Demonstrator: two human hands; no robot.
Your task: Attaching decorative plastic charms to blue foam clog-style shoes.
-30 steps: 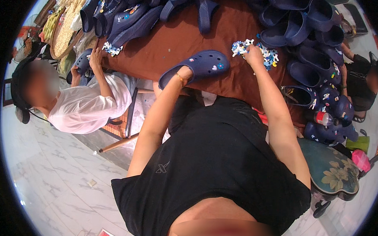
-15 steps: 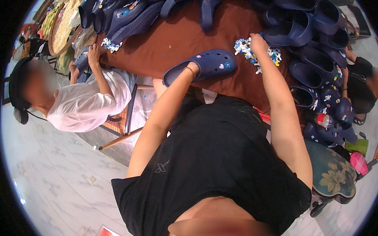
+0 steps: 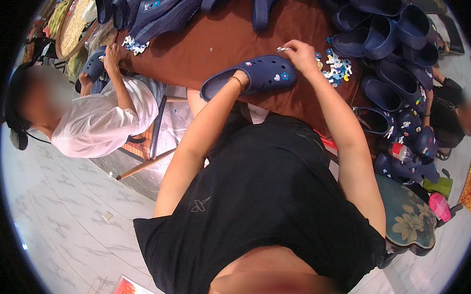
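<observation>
A navy clog (image 3: 264, 75) with a white heart-shaped charm and a blue flower charm on its toe rests at the near edge of the brown cloth. My left hand (image 3: 240, 76) reaches inside it through the opening; its fingers are hidden. Above the toe, my right hand (image 3: 299, 54) is closed, pinching a small whitish charm (image 3: 284, 49) at its fingertips. To the right of that hand lies a pile of white, blue and yellow shoe charms (image 3: 337, 69).
Navy clogs crowd the far left (image 3: 157, 12) and right (image 3: 387, 38) of the brown cloth (image 3: 213, 50). At left, a person (image 3: 107, 111) in white handles another clog beside a small charm pile (image 3: 135, 45). Another person (image 3: 447, 110) sits right. A bottle (image 3: 400, 151) lies among clogs.
My right hand has left the charm pile and moved left to above the clog's toe, carrying a small charm. My left hand stays inside the clog.
</observation>
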